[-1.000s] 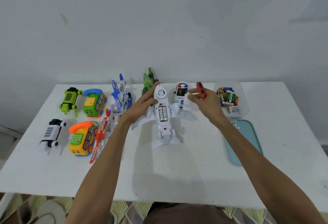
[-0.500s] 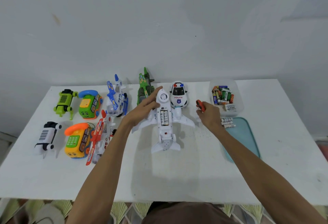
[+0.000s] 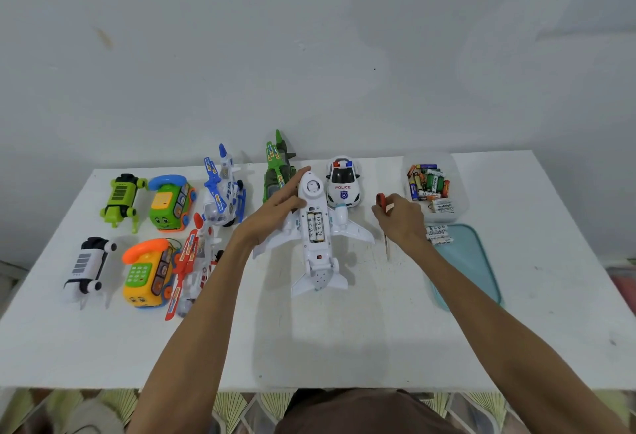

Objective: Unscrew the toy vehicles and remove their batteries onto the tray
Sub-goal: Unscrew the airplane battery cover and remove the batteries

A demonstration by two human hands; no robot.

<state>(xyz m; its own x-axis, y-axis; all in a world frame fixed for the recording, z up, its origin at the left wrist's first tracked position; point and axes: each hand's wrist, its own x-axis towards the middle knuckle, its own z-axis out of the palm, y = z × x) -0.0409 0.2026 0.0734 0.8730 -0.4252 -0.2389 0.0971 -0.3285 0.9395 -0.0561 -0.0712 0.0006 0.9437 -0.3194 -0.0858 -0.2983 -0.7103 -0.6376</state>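
White plastic airplane belly-up, cylindrical batteries exposed, left hand spread on nose, right hand pinching red-handled screwdriver

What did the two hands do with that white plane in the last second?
The right hand, gripping the red-handled screwdriver, moved away from the white toy plane, rightwards and down to the table, beside the blue tray. It has not let go. The left hand stayed resting on the plane's nose; the batteries remain in its open compartment.
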